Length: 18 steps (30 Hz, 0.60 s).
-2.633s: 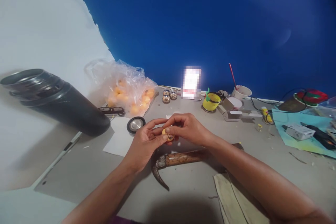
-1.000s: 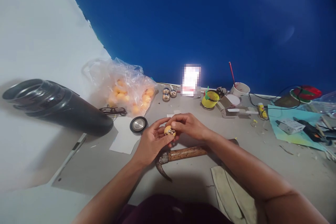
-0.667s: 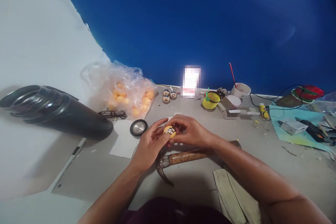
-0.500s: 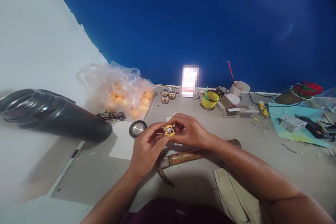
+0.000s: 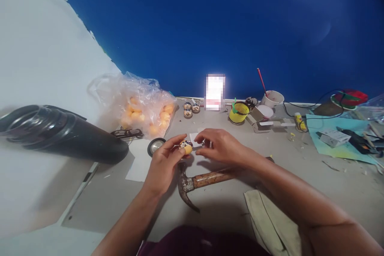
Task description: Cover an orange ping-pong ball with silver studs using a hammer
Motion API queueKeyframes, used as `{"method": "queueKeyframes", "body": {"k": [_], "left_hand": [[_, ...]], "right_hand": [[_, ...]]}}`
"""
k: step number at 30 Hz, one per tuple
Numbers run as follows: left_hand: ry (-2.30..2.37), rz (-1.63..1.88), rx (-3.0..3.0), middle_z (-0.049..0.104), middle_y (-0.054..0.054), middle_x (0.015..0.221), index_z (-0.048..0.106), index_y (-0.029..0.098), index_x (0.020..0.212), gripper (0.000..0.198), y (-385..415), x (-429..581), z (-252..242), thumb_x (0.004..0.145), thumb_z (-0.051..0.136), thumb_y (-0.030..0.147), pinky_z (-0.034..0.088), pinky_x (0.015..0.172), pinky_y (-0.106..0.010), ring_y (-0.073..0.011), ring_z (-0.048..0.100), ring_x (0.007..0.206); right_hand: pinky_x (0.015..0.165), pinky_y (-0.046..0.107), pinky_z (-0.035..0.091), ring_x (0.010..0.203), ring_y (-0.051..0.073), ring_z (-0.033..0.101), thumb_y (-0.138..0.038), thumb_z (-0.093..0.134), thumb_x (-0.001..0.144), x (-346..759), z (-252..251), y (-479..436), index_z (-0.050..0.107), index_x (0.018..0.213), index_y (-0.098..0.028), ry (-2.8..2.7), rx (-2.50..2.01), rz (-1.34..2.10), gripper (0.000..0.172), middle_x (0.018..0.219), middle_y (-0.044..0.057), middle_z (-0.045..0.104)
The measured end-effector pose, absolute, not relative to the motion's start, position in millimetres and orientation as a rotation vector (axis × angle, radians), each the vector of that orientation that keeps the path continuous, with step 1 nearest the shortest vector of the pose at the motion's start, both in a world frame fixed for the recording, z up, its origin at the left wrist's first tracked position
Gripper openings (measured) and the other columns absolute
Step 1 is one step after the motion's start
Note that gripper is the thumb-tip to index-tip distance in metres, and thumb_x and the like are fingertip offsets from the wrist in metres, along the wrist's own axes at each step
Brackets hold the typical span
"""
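My left hand point(image 5: 160, 164) pinches a small yellow-orange ball point(image 5: 187, 149) between thumb and fingers. Shiny silver, rounded pieces cover the ball's upper part. Just right of it, my right hand point(image 5: 220, 148) is apart from the ball, its fingers curled. A small shiny silver piece point(image 5: 204, 143) shows inside those fingers, partly hidden by them. Below both hands lies a claw hammer point(image 5: 210, 179) with a worn wooden handle, its head to the left. A black-rimmed round metal lid point(image 5: 156, 147) lies left of the ball, partly behind my left hand.
A clear plastic bag point(image 5: 138, 104) of orange balls stands back left, beside a dark tube point(image 5: 69, 134). Several silver-covered balls point(image 5: 188, 111) sit near the wall. A yellow cup point(image 5: 238, 114), white cup point(image 5: 273, 100) and folded cloth point(image 5: 270, 220) are to the right.
My hands have parted: the right hand has let go of the ball and moved slightly right. The ball has shifted left in my left hand and turned, showing more yellow.
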State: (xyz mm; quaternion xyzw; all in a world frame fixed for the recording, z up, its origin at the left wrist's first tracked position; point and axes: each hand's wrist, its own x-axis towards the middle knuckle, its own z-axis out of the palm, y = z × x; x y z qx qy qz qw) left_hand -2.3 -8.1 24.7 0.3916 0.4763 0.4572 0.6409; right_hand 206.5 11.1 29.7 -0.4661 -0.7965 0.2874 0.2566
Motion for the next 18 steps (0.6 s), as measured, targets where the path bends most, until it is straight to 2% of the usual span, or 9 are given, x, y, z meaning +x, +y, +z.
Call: {"method": "queueKeyframes", "body": {"k": [2,6,14,18], "left_hand": [[1.079,1.033,0.832,0.075,-0.005,0.093,0.076,0.018,0.111,0.039,-5,-6,26,0.073,0.084,0.028,0.057,0.076,-0.032,-0.0171,0.068,0.08],[1.052,1.043,0.813,0.074,-0.006,0.091,0.076,0.016,0.106,0.037,0,-12,32,0.074,0.085,0.03,0.057,0.075,-0.032,-0.0193,0.071,0.083],[0.945,0.998,0.801,0.072,-0.003,0.089,0.069,0.02,0.108,0.035,10,-12,38,0.077,0.085,0.029,0.053,0.058,-0.024,-0.0153,0.069,0.07],[0.896,0.968,0.722,0.073,-0.006,0.093,0.07,0.016,0.117,0.043,12,-10,33,0.077,0.083,0.028,0.053,0.061,-0.022,-0.0135,0.067,0.072]], "right_hand": [[0.067,0.029,0.037,0.079,0.019,0.064,-0.022,0.065,0.091,216,33,18,0.073,0.095,-0.018,-2.273,-1.427,0.577,0.01,0.092,0.007,0.075],[0.062,0.031,0.029,0.079,0.022,0.064,-0.02,0.054,0.096,232,35,30,0.074,0.095,-0.017,-2.306,-1.759,0.312,0.021,0.096,0.01,0.075],[0.059,0.032,0.029,0.081,0.02,0.065,-0.03,0.057,0.098,222,12,35,0.075,0.091,-0.019,-2.466,-1.691,0.273,0.022,0.096,0.009,0.072],[0.059,0.032,0.03,0.082,0.021,0.067,-0.029,0.055,0.099,216,17,29,0.074,0.091,-0.018,-2.533,-1.689,0.273,0.023,0.094,0.009,0.072]]}}
